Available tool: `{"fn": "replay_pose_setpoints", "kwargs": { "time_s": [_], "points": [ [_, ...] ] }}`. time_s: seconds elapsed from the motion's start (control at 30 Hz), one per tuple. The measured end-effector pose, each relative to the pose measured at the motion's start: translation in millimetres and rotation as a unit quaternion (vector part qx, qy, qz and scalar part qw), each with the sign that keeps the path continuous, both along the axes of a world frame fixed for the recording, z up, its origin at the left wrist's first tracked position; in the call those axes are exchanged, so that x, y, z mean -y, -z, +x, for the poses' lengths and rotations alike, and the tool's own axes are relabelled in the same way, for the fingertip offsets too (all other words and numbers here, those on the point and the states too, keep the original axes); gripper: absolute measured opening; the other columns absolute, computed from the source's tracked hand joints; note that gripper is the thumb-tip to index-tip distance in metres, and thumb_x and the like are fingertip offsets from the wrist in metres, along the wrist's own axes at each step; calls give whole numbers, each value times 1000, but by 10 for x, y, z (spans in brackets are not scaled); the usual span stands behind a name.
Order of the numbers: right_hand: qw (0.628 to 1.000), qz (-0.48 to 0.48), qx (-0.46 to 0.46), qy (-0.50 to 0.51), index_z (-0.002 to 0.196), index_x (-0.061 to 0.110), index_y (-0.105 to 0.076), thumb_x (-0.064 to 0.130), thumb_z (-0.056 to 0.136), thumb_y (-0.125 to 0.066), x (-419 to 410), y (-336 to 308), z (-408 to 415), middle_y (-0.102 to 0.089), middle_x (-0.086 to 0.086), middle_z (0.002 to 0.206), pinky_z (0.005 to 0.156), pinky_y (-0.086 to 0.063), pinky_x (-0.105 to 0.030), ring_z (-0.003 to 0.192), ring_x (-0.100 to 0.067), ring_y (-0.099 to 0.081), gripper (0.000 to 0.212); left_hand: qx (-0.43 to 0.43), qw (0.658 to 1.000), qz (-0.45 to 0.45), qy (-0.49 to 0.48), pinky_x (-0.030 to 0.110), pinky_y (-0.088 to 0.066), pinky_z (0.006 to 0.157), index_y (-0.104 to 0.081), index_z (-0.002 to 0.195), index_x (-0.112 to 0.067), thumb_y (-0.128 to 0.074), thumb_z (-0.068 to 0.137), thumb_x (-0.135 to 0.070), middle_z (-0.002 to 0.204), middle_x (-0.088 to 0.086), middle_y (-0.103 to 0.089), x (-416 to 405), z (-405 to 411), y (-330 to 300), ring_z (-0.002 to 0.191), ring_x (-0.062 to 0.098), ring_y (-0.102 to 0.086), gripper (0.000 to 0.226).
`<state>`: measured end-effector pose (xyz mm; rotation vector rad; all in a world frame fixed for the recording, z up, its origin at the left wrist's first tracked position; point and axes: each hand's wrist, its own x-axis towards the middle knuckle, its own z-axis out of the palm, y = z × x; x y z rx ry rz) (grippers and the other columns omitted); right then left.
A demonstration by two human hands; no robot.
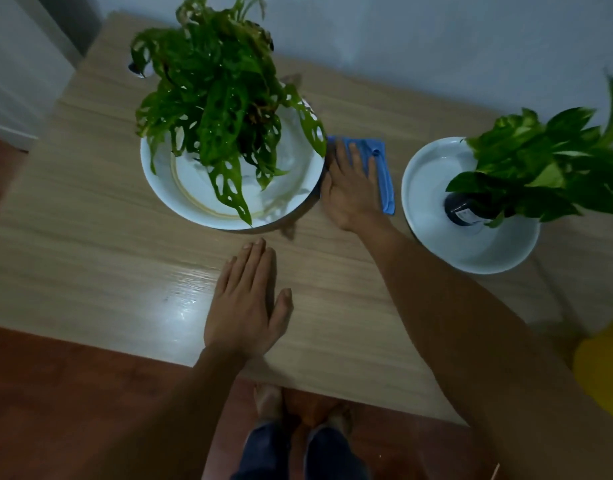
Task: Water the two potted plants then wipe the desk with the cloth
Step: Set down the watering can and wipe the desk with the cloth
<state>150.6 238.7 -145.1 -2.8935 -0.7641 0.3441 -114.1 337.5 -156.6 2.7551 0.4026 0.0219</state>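
A large plant with holed leaves point(222, 98) stands in a white bowl point(166, 188) at the back left of the wooden desk point(90, 265). A smaller leafy plant point(540, 168) in a dark pot sits in a second white bowl point(436, 209) at the right. Between the bowls lies a folded blue cloth point(384, 174). My right hand point(350, 188) lies flat on the cloth, fingers spread, pressing it to the desk. My left hand point(249, 303) rests palm down on the desk near the front edge, holding nothing.
A yellow object point(603, 368) shows at the right edge beyond the desk. A wet sheen point(184, 303) glints on the desk left of my left hand. A white wall runs behind. My feet stand on the reddish floor point(55, 393) below the front edge.
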Motion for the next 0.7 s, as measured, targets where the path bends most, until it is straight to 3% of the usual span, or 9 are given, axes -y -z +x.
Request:
{"fn": "replay_pose_setpoints", "kwargs": {
  "time_s": [0.27,0.47,0.57,0.7],
  "points": [
    [998,-12,-15,55,165,33,3,49,109,-8,-266,24,476,8,10,173,121,12,-65,160,-23,13,60,11,1000,9,-7,38,-4,132,-33,162,-8,-42,99,-51,173,8,-22,12,28,-16,162,18,-11,76],
    [999,1,-14,37,166,29,-5,44,107,-10,32,-10,-324,4,8,174,122,7,-66,160,-24,9,60,-14,1000,16,-3,37,-1,131,-29,163,-10,-37,100,-53,174,6,-19,17,27,-52,162,16,-7,76],
    [998,20,-27,50,165,28,-3,48,107,-7,262,-20,-921,5,9,174,124,6,-62,160,-21,11,61,-21,1000,22,6,44,-6,132,-28,163,-8,-31,102,-54,174,8,-18,27,16,-54,163,20,-8,76],
    [997,14,-46,61,165,30,1,48,108,-7,267,-18,-727,7,10,174,124,9,-60,160,-20,13,61,-14,1000,16,9,46,-10,131,-30,162,-7,-32,103,-52,173,10,-20,17,17,-37,162,22,-11,75]
  ]
}}
